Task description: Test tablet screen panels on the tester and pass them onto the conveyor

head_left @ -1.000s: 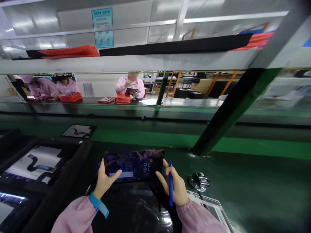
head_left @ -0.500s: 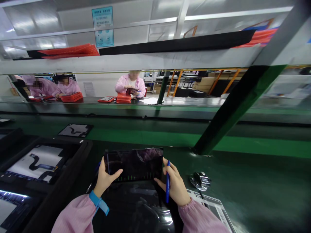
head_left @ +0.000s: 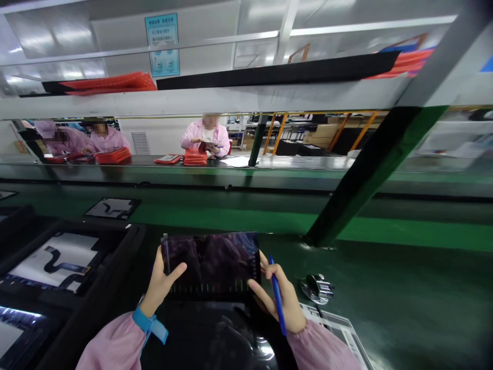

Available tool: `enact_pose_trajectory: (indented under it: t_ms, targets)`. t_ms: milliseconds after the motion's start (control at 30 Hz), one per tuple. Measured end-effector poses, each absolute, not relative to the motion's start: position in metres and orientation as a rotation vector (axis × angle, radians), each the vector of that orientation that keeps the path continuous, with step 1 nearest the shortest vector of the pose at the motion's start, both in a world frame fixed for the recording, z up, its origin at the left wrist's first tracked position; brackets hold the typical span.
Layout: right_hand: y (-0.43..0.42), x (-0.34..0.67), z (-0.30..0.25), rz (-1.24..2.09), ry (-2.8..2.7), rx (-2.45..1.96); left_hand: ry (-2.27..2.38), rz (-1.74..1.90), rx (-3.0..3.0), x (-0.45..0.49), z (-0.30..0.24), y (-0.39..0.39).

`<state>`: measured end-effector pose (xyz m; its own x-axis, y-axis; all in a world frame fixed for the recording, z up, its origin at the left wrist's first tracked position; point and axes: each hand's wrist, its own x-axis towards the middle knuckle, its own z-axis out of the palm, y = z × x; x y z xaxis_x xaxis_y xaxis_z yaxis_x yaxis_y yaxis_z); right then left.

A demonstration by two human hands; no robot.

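Observation:
A glossy dark display panel (head_left: 215, 259) is held up in front of me, with reflections and small green marks along its lower edge. My left hand (head_left: 159, 280) grips its left end, the thumb lying over the front face. At the right end, my right hand (head_left: 283, 295) holds the panel with its thumb near the lower corner. A blue pen (head_left: 278, 303) is also tucked in that hand's fingers. Below the panel lies a shiny black sheet-like surface (head_left: 208, 334). The fingers behind the panel are hidden.
Black trays (head_left: 115, 257) with screen panels stand at the left. Another panel (head_left: 113, 208) rests on the green conveyor (head_left: 231, 218). A chrome tally counter (head_left: 318, 289) and a printed sheet (head_left: 342, 329) lie at right. A slanted post (head_left: 358, 190) rises beyond; co-workers sit opposite.
Both hands have tilted the panel so more of its face shows, and it sits slightly closer. The pen has swung slightly within my right hand. The conveyor panel has shifted left.

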<state>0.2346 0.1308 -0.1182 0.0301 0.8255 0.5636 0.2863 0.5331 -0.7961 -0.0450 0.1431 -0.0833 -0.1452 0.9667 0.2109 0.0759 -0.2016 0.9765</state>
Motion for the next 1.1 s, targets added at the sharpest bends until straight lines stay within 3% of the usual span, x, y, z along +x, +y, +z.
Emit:
enact_pose_trajectory:
  t_ms: [333,567,700,867,1000,1100]
  targets:
    - [0.118,0.231,-0.107,0.764,-1.189,-1.018,1.306,1.433,1.066,-0.054,-0.098,0.155]
    - [0.12,0.235,-0.108,0.715,-1.16,-1.026,1.384,1.496,1.389,-0.06,-0.084,0.146]
    - [0.123,0.239,-0.105,0.661,-1.096,-1.024,1.177,1.348,1.712,-0.062,-0.074,0.132]
    - [0.126,0.247,-0.106,0.656,-1.023,-1.02,0.974,1.25,1.691,-0.066,-0.071,0.127]
    - [0.126,0.248,-0.109,0.68,-0.936,-1.005,1.021,1.274,1.497,-0.059,-0.075,0.132]
    - [0.124,0.244,-0.107,0.704,-0.902,-0.961,1.023,1.219,0.989,-0.047,-0.083,0.133]
